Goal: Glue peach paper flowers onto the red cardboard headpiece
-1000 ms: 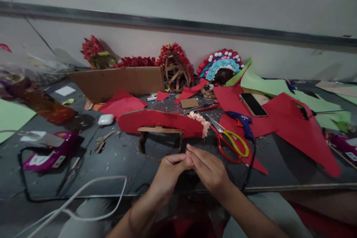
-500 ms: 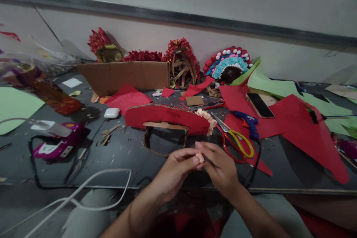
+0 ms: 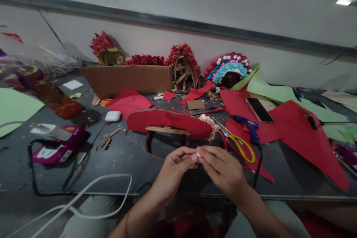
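Peach-coloured scrap (image 3: pixel 198 154) sits pinched between fingertips of my left hand (image 3: pixel 178 165) and right hand (image 3: pixel 223 169). A red panel (image 3: pixel 170 121) lies at eleven o'clock, scissors (image 3: pixel 231 136) at two

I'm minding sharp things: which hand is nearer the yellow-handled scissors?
Right. The right hand is just in front of the scissors; the left hand is farther left.

a small pale peach piece (image 3: pixel 198 154), mostly hidden, is pinched between both hands (image 3: pixel 175 165) (image 3: pixel 223 169).
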`<state>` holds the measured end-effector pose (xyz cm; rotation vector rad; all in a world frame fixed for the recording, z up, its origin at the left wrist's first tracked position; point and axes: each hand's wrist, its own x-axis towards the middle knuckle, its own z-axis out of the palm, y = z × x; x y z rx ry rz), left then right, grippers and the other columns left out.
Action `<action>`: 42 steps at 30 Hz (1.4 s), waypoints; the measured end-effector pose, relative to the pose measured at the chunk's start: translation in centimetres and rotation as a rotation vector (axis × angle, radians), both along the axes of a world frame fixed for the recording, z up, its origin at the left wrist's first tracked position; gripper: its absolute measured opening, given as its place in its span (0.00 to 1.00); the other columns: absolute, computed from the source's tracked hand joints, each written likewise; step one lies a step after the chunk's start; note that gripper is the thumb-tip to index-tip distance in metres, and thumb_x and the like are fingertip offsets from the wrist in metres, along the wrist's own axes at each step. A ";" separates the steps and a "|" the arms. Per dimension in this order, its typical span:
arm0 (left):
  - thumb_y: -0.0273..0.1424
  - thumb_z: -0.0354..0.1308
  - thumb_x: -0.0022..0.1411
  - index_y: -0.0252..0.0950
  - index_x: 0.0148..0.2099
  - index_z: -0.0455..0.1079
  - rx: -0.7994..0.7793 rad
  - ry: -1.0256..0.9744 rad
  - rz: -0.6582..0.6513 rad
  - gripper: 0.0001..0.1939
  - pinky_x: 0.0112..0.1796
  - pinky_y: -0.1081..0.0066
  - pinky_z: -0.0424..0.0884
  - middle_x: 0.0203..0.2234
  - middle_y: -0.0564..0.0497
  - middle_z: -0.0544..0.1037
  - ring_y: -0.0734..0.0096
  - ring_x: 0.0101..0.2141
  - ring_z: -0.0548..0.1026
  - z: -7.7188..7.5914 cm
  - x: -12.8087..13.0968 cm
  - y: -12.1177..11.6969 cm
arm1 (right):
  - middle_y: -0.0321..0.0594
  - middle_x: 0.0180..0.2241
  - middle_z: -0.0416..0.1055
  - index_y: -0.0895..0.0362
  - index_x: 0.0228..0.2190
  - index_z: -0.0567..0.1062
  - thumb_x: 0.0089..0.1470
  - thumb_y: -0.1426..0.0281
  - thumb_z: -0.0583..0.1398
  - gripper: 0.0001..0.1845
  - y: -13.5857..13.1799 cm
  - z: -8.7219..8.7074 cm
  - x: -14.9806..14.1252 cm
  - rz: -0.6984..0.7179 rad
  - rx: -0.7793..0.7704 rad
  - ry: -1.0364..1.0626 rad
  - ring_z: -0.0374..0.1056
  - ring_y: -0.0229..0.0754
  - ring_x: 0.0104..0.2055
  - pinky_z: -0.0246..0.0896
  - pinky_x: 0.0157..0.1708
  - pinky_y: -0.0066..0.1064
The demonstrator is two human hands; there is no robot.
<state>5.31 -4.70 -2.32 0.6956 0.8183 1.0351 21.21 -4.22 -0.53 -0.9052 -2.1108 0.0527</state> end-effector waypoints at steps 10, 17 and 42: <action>0.29 0.53 0.58 0.37 0.38 0.72 0.675 1.094 0.009 0.07 0.50 0.58 0.63 0.46 0.46 0.72 0.60 0.48 0.67 -1.2 -0.3 0.4 | 0.38 0.39 0.75 0.56 0.38 0.75 0.55 0.71 0.56 0.10 7.7 12.0 -0.4 0.004 -0.222 -0.330 0.71 0.39 0.41 0.65 0.40 0.27; 0.29 0.52 0.59 0.37 0.39 0.71 0.715 1.211 -0.018 0.08 0.50 0.59 0.64 0.48 0.45 0.71 0.60 0.50 0.66 -1.4 -0.2 0.1 | 0.40 0.40 0.74 0.58 0.36 0.75 0.55 0.74 0.55 0.10 9.3 11.9 -1.8 0.142 -0.322 -0.544 0.69 0.39 0.41 0.62 0.42 0.29; 0.30 0.51 0.60 0.35 0.40 0.71 0.748 1.284 -0.047 0.09 0.51 0.59 0.63 0.49 0.44 0.70 0.59 0.50 0.65 -1.8 -0.1 0.1 | 0.36 0.33 0.76 0.56 0.28 0.78 0.49 0.79 0.57 0.11 9.2 11.2 -1.8 0.095 -0.264 -0.488 0.71 0.36 0.36 0.63 0.38 0.25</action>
